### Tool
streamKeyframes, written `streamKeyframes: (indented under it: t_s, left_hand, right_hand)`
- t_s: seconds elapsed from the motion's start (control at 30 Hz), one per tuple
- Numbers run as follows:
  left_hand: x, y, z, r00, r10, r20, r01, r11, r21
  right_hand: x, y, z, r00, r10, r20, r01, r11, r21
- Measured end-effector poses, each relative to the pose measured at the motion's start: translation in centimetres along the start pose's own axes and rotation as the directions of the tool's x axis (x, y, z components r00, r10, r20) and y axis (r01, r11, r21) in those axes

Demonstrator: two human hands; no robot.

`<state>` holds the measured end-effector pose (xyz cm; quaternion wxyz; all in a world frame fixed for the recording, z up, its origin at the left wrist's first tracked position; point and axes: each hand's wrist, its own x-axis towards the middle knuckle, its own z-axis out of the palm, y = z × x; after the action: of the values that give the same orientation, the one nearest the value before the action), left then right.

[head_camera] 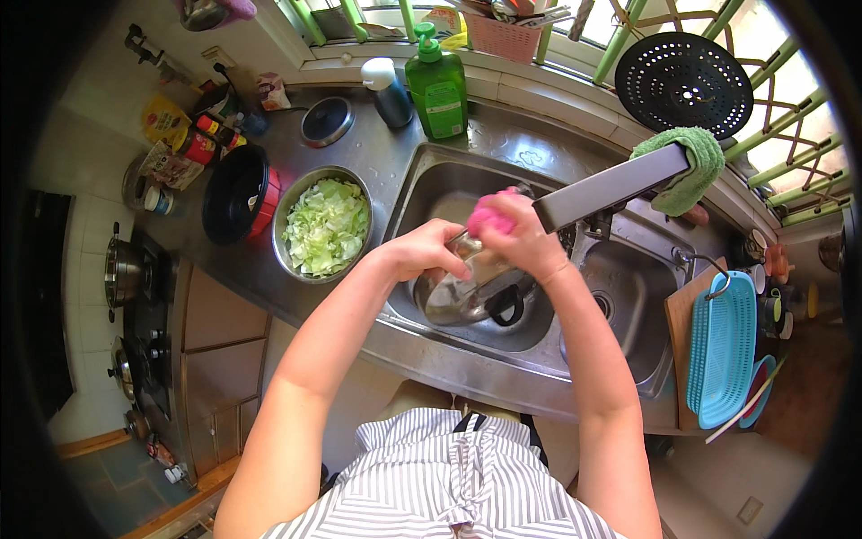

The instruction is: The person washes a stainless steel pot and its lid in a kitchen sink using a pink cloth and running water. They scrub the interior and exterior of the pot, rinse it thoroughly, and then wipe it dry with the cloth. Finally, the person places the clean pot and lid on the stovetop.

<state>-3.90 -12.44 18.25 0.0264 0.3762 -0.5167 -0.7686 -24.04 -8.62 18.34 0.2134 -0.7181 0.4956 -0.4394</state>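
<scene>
Over the left sink basin, a shiny metal piece of cookware is tilted; I cannot tell whether it is a pot or a lid. A black loop handle shows on its lower side. My left hand grips its edge, thumb towards the middle. In my right hand is a bunched pink cloth, pressed near the upper rim. The right hand is blurred. The grey faucet arm reaches over the sink beside that hand and hides part of the basin.
Left of the sink stand a steel bowl of chopped cabbage and a black-and-red container. Behind are a green pump bottle and a white-capped bottle. A green towel hangs on the faucet. Blue baskets stand right.
</scene>
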Motion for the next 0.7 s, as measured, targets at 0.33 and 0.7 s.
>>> streamKeyframes:
  t_s: [0.33, 0.7]
  left_hand:
    - [-2.7, -0.4, 0.8, 0.955, 0.190, -0.230, -0.202, 0.979, -0.031]
    - [-2.5, -5.7, 1.5, 0.843, 0.315, -0.436, -0.509, 0.729, -0.458]
  right_hand:
    - [-1.5, 5.9, -0.5, 0.879, 0.469, -0.086, -0.372, 0.787, 0.491]
    - [-8.9, 3.7, 6.4, 0.395, 0.653, 0.646, -0.444, -0.480, 0.757]
